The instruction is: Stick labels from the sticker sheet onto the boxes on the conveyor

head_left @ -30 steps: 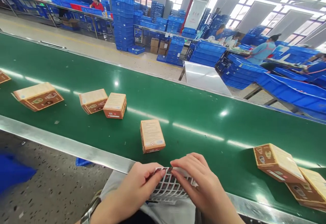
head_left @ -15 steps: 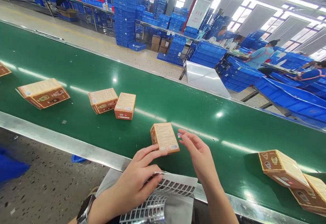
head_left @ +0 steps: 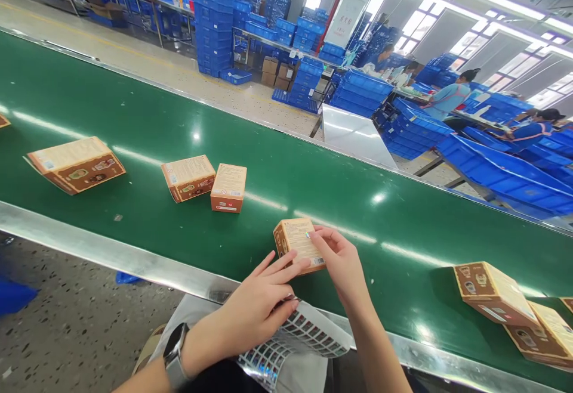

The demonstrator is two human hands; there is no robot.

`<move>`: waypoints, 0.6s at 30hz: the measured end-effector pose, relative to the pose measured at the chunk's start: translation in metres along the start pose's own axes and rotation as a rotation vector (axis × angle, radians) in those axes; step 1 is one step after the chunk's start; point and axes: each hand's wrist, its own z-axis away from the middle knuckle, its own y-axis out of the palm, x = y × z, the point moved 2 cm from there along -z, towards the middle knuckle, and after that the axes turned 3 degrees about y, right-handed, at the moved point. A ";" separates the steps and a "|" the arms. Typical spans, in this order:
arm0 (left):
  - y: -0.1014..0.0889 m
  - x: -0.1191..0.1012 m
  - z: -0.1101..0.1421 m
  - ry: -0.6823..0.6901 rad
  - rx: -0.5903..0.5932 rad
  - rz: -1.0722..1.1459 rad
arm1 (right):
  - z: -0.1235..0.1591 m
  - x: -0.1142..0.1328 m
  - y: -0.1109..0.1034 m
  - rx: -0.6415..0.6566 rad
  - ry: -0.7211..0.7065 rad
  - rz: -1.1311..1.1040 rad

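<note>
Head view, lower centre: left hand (head_left: 253, 306) pinches a gridded sheet (head_left: 319, 326), right hand (head_left: 342, 262) a shiny sticker (head_left: 308, 235) over a box (head_left: 293, 238).

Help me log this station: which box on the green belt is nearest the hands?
The box near the picture's middle, with the left hand at its near edge and the right hand at its right; the other boxes lie away from both.

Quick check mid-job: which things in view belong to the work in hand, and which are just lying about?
In the work:
nearest box
small shiny sticker, in the right hand
gridded sheet, in the left hand
green belt
probably the other boxes on it

Seemingly just about:
stacked blue crates
cardboard cartons
white sign board
</note>
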 end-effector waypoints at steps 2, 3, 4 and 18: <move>0.002 -0.001 -0.002 0.007 0.014 -0.002 | 0.000 -0.001 -0.003 -0.024 -0.016 0.017; 0.003 -0.002 -0.003 0.015 0.017 -0.001 | 0.001 -0.001 -0.004 -0.041 -0.031 0.034; 0.004 -0.003 -0.004 0.025 0.015 0.001 | 0.001 -0.001 -0.005 -0.061 -0.048 0.061; 0.015 -0.006 -0.025 0.084 0.081 0.042 | -0.007 -0.005 -0.027 -0.297 -0.021 0.301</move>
